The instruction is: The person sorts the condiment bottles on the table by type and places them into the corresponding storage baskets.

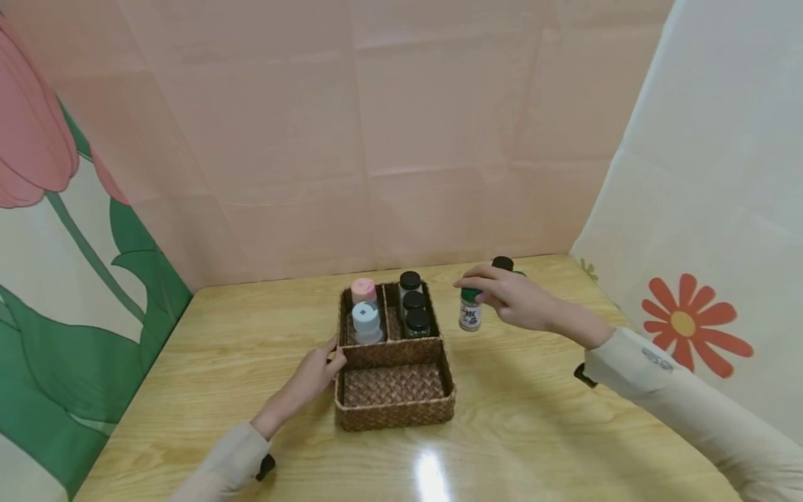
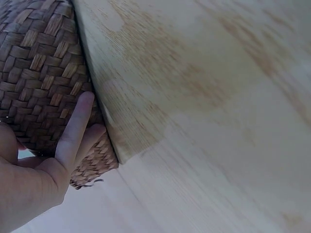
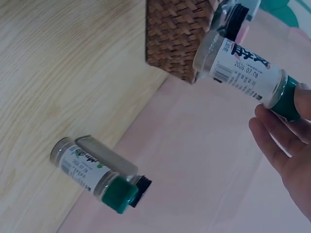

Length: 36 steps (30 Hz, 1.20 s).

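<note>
A woven basket point(image 1: 395, 416) with three compartments stands on the table. My left hand point(image 1: 316, 369) holds its left wall near the divider; in the left wrist view, fingers of the left hand point(image 2: 48, 177) lie along the weave outside. To the basket's right, my right hand point(image 1: 517, 296) grips a glass spice bottle point(image 1: 470, 317) by its green cap from above. In the right wrist view the held spice bottle point(image 3: 245, 70) shows a white printed label and appears off the table, near the basket point(image 3: 177, 39).
Pink-capped point(image 1: 363, 289) and white-capped point(image 1: 366, 317) bottles stand in the back left compartment. Black-capped bottles point(image 1: 413, 301) line the back right one. Beyond my right hand, a green-capped bottle point(image 3: 90, 170) and a black-capped bottle point(image 3: 112, 158) stand together on the table.
</note>
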{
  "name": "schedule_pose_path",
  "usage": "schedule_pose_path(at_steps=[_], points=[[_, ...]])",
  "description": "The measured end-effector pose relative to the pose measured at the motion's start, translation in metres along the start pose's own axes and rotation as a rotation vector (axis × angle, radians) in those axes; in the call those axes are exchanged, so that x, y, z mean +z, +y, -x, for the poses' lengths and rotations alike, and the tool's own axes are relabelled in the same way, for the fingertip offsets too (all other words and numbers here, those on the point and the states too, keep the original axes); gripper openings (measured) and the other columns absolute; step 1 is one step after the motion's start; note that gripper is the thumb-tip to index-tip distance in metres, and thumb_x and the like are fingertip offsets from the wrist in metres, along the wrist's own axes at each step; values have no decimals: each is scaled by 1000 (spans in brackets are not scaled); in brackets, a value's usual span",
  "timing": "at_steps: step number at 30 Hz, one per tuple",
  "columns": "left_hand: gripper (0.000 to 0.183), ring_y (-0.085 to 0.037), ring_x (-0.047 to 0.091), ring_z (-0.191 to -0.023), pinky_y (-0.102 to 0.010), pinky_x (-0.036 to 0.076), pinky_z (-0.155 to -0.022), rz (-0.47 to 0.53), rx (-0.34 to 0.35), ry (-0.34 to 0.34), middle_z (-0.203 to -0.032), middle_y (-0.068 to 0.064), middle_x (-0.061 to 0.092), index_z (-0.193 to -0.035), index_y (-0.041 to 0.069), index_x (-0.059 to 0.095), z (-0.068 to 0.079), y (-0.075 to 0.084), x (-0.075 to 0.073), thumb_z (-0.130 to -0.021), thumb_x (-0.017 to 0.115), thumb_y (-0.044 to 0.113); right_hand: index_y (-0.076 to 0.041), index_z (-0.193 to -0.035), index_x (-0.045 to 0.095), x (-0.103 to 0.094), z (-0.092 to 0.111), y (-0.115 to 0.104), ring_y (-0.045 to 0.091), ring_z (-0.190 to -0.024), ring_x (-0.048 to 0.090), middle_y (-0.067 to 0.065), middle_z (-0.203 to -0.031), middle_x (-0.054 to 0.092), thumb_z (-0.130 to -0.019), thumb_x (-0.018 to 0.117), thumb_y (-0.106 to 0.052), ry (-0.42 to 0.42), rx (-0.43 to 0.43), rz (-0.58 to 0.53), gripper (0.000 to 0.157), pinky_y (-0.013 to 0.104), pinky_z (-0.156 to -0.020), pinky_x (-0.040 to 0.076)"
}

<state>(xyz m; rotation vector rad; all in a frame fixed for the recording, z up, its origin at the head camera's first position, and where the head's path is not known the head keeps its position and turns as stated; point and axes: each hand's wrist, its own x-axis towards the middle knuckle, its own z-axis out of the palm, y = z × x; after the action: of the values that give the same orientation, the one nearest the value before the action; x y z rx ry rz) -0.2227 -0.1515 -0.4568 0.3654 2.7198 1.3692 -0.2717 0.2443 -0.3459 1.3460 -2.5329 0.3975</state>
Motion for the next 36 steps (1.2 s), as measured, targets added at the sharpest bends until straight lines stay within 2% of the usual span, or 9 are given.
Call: schedule_pose_path(at_steps=[10,15,20,24,30,36], points=[[57,-11,35,-40,-26,32,-39,11,5,6,-134,-31,54,-153,-3,28,1,-2,0,-103,45,17,-10,-140,56,0,-11,-15,20,-110,59,10,-135,53,-98,55,1,7,-66,-44,43,34,-76,51],[56,-11,36,-40,-26,32,-39,-2,1,6,-135,-30,54,-154,-3,29,2,-3,1,-103,44,17,-9,-141,55,2,-17,-23,10,-91,60,11,-135,53,-99,54,1,5,-97,-59,43,29,-68,48],[57,-11,35,-40,-26,31,-39,-1,-1,0,-135,-30,53,-153,-5,28,2,-4,2,-103,44,17,-9,-142,54,4,-21,-29,8,-83,58,10,-135,53,-100,53,0,-5,-113,-67,43,27,-66,45],[57,-11,32,-40,-25,30,-38,4,-3,0,-134,-29,54,-153,-5,27,1,-4,2,-103,44,18,-9,-141,55,5,-25,-33,11,-88,61,12,-134,53,-99,53,1,-3,-141,-72,43,27,-66,46],[57,-10,30,-39,-26,30,-39,-4,-7,3,-132,-29,56,-154,-3,28,0,-4,2,-103,44,18,-12,-140,57,10,-31,-42,23,-112,59,12,-135,53,-98,54,2,1,-173,-91,44,31,-76,52],[58,-10,31,-40,-26,30,-38,-2,-1,-4,-134,-28,55,-154,-2,27,-1,-4,2,-104,44,20,-15,-139,58,17,-40,-48,19,-109,60,9,-136,54,-98,55,-1,3,-181,-76,43,30,-74,50]])
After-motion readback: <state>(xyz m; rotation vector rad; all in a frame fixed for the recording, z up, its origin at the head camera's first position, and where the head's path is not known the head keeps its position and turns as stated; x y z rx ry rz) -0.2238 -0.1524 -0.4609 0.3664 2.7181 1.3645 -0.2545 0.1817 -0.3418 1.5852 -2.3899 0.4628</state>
